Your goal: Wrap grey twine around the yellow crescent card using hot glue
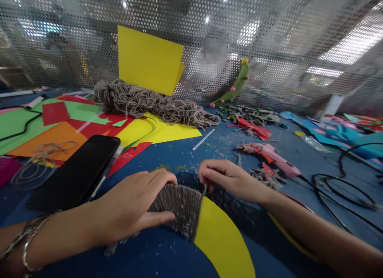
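A curved yellow paper strip (226,234) lies on the blue table, its left part wrapped closely in grey yarn (185,208). My left hand (134,204) grips the wrapped part, thumb on the near side and fingers over the far edge. Just beyond the end of the wrapping, my right hand (223,176) is closed in a pinch on a strand of the same yarn. That strand runs down to the last wound turn at the strip's upper edge. The strip's left end is hidden behind my left hand.
A large grey yarn bundle (149,104) lies at the back near a yellow sheet (149,60). A black phone (79,170) is at left among coloured papers. A pink glue gun (277,158), its black cable (332,202) and yarn scraps lie at right. Perforated metal mesh (191,26) stands behind.
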A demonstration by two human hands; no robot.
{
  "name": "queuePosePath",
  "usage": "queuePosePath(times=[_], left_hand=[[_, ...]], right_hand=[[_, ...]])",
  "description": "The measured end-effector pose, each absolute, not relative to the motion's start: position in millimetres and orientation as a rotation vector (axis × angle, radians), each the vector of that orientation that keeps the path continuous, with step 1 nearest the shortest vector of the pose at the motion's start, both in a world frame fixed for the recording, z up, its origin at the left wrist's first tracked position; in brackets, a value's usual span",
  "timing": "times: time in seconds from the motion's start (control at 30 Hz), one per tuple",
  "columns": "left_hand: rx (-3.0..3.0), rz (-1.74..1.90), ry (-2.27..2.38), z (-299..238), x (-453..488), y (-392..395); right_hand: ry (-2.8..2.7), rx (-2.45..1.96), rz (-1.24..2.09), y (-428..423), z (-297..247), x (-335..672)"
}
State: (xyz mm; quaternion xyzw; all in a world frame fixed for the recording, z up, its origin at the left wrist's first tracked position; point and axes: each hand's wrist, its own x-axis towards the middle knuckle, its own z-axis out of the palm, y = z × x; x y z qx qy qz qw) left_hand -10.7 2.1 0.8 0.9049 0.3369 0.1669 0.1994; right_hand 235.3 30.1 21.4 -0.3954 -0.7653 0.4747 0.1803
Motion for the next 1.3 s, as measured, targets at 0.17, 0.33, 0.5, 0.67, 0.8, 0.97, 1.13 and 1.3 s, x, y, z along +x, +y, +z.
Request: queuePosePath(times=[0.17,0.33,0.5,0.67,0.8,0.97,1.13,1.3], left_hand=[[2.368,0.462,0.931,8,-10,8],[2.186,0.555,0.938,24,-11,12],[2.431,0.887,0.992,44,-21,14],[3.168,1.058,0.480,37,-23,8],[3.480,0.739,0.228,14,-17,4],[3.465,0.496,0.323,-1,-18,5],[3.304,0.401,0.345,-4,-24,2],[3.059,0.374,0.182,-6,-25,-3]], right_hand=[[-2.148,-1.024,1.476,28,22,238],[-2.260,-0.956,1.431,26,34,243],[-2.450,-1.015,0.917,14,56,250],[-2.458,-0.806,0.880,13,79,261],[-2.332,-1.191,0.297,31,84,297],[-2.275,-2.181,-0.372,44,44,372],[-2.231,-2.379,-0.497,42,4,407],[-2.003,-2.422,-0.438,56,-4,406]])
